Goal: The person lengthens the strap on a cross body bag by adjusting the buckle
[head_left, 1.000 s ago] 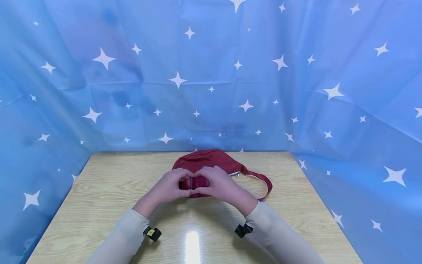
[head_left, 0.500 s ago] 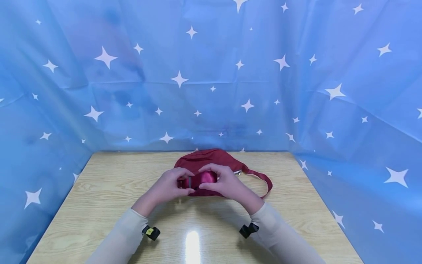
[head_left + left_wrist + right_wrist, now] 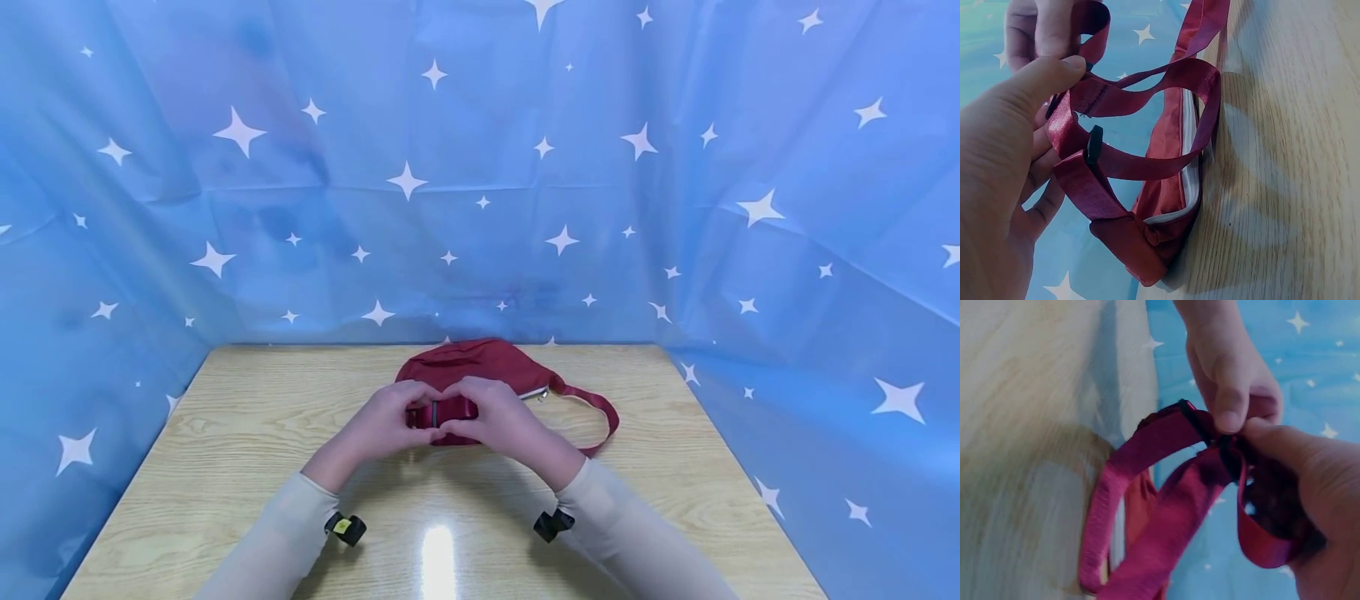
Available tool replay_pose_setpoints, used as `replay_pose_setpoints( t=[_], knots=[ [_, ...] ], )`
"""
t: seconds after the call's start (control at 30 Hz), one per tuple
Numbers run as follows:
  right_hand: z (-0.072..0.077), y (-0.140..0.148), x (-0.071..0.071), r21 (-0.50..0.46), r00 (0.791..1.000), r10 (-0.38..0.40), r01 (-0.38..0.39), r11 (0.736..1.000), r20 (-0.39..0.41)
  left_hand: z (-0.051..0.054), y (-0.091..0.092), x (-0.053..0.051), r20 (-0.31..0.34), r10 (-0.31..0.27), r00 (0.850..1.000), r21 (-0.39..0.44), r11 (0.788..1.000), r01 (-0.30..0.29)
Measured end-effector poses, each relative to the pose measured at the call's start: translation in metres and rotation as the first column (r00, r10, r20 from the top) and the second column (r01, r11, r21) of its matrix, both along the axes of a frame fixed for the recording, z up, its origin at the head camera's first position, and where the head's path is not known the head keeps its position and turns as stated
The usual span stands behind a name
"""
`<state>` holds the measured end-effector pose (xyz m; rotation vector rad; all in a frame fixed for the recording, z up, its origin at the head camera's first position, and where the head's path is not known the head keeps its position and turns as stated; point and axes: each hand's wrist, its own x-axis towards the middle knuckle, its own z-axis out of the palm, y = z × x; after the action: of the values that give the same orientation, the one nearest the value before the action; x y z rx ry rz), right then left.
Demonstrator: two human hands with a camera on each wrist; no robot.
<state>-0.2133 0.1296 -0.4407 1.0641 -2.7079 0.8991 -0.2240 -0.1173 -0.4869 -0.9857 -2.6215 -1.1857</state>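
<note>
Left grip (image 3: 384,422), right grip (image 3: 501,418) on strap (image 3: 1147,167)

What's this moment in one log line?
left hand: holds strap | right hand: holds strap | dark buckle: on strap | red bag: on table

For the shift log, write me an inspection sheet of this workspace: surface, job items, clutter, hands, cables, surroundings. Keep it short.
Surface: wood-grain table, with bright glare on the near side.
Job items: red bag resting toward the table's far edge; its strap raised in loops, with a dark buckle on it.
Clutter: nothing seen.
Left hand: pinching the strap.
Right hand: pinching the strap, close against the left hand.
Cables: nothing seen.
Surroundings: blue curtain with white stars behind the table and along both sides; small black box at each wrist.
</note>
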Motion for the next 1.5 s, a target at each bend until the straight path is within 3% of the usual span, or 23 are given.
replay_pose_setpoints(
  t=[0.07, 0.13, 0.27, 0.33, 0.4, 0.57, 0.77, 0.87, 1.0, 1.2, 1.33, 1.5],
  knots=[
    [-0.003, 0.001, -0.001, -0.122, 0.999, 0.02, -0.015, 0.992, 0.034, 0.0, 0.0, 0.0, 0.009, 0.009, 1.0, 0.005, 1.0, -0.009],
    [-0.006, 0.002, -0.001, -0.254, 0.995, 0.037, -0.012, 0.967, 0.09, -0.001, -0.001, -0.001, 0.019, 0.018, 1.0, 0.003, 1.0, -0.018],
    [-0.009, 0.008, 0.0, -0.476, 0.975, 0.05, 0.062, 0.877, 0.219, -0.004, -0.004, -0.002, 0.047, 0.037, 0.998, -0.012, 0.999, -0.037],
    [-0.009, 0.011, 0.0, -0.528, 0.963, 0.06, 0.091, 0.845, 0.262, -0.005, -0.006, -0.002, 0.047, 0.041, 0.998, -0.017, 0.999, -0.041],
    [-0.01, 0.014, 0.0, -0.542, 0.955, 0.08, 0.093, 0.836, 0.287, -0.006, -0.008, -0.002, 0.037, 0.04, 0.998, -0.017, 0.999, -0.04],
    [-0.018, 0.024, 0.0, -0.487, 0.957, 0.098, 0.05, 0.872, 0.274, -0.008, -0.009, -0.003, 0.02, 0.034, 0.999, -0.021, 0.999, -0.033],
    [-0.032, 0.051, -0.002, -0.427, 0.986, 0.033, 0.042, 0.903, 0.165, -0.008, -0.009, -0.004, 0.056, 0.057, 0.997, -0.025, 0.998, -0.056],
    [-0.04, 0.068, -0.003, -0.402, 0.991, 0.008, 0.048, 0.915, 0.137, -0.007, -0.009, -0.003, 0.069, 0.06, 0.996, -0.032, 0.998, -0.058],
    [-0.052, 0.086, -0.004, -0.328, 0.985, -0.05, 0.103, 0.939, 0.166, -0.005, -0.01, -0.002, 0.08, 0.063, 0.995, -0.031, 0.998, -0.06],
    [-0.075, 0.092, -0.006, -0.144, 0.951, -0.173, 0.215, 0.966, 0.255, -0.004, -0.011, -0.001, 0.087, 0.066, 0.994, -0.046, 0.997, -0.062],
    [-0.086, 0.086, -0.008, -0.077, 0.963, -0.168, 0.188, 0.979, 0.211, -0.004, -0.011, -0.002, 0.088, 0.066, 0.994, -0.053, 0.997, -0.061],
    [-0.087, 0.08, -0.008, -0.092, 0.971, -0.148, 0.168, 0.982, 0.188, -0.005, -0.012, -0.003, 0.082, 0.065, 0.995, -0.055, 0.997, -0.06]
  ],
)
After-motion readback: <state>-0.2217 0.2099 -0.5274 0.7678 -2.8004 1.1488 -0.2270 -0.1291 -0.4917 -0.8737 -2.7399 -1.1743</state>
